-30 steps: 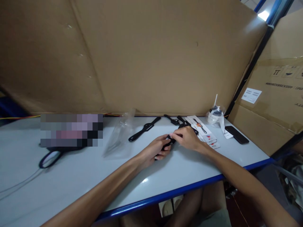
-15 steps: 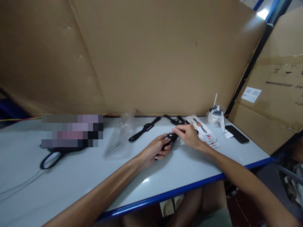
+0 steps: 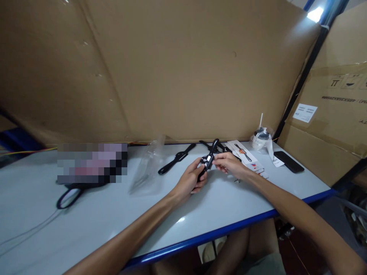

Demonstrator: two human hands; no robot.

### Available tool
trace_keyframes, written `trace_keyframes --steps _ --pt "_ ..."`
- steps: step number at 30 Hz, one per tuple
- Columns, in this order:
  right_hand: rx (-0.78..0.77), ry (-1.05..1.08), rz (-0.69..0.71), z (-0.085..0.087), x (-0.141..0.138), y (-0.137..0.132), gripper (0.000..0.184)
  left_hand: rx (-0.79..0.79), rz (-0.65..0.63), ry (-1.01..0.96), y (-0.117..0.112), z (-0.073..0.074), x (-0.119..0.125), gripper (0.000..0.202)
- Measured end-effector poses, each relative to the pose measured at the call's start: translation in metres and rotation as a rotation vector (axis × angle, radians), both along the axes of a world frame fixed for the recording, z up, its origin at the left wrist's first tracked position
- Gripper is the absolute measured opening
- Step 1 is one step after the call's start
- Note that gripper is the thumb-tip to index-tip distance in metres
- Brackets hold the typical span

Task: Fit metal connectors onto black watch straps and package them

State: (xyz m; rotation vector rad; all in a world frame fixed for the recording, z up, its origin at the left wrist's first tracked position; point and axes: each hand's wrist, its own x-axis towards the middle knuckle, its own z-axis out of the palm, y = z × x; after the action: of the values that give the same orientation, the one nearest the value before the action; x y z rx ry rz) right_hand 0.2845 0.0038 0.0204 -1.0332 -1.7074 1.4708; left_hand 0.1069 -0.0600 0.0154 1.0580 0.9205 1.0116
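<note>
A black spokeshave (image 3: 208,159) is tilted up over the table, a bright metal plate at its middle. My left hand (image 3: 195,177) is closed around its lower handle, thumb by the plate. At the right side of its body, my right hand (image 3: 228,164) pinches with thumb and forefinger; the exact part between the fingertips is hidden. Left of my hands, another black spokeshave (image 3: 177,158) lies on the table. More black tools (image 3: 212,146) lie behind, partly covered by what I hold. Small metal parts (image 3: 237,180) lie below my right wrist.
Printed cards (image 3: 243,152) showing a spokeshave lie at the right, near a bagged cup with a straw (image 3: 260,138) and a black phone (image 3: 288,162). A clear plastic bag (image 3: 147,166) and a blurred-out item with a black loop (image 3: 69,198) are leftward. Cardboard (image 3: 172,76) walls the back.
The held spokeshave has turned, so its upper handle and bright plate now show. My right hand has moved off its top to its right side. Small metal parts now show below the right wrist.
</note>
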Motion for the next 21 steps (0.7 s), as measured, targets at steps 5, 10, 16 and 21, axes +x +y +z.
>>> trace_keyframes --steps 5,10,16,21 --pt "0.033 0.006 0.003 0.0037 -0.0001 -0.0027 0.019 0.075 0.018 0.035 0.0005 -0.0033 0.0022 0.021" --pt "0.096 0.026 0.003 0.0074 -0.0012 -0.0056 0.018 0.125 0.045 0.046 -0.0005 -0.003 0.0045 0.029" --pt "0.139 0.047 -0.023 0.0069 -0.0042 -0.0068 0.018 0.132 0.105 0.043 -0.0015 -0.0028 0.0068 0.033" --pt "0.151 0.042 -0.031 0.0048 -0.0056 -0.0072 0.02 0.134 0.094 0.024 -0.0006 -0.0062 0.0061 0.035"
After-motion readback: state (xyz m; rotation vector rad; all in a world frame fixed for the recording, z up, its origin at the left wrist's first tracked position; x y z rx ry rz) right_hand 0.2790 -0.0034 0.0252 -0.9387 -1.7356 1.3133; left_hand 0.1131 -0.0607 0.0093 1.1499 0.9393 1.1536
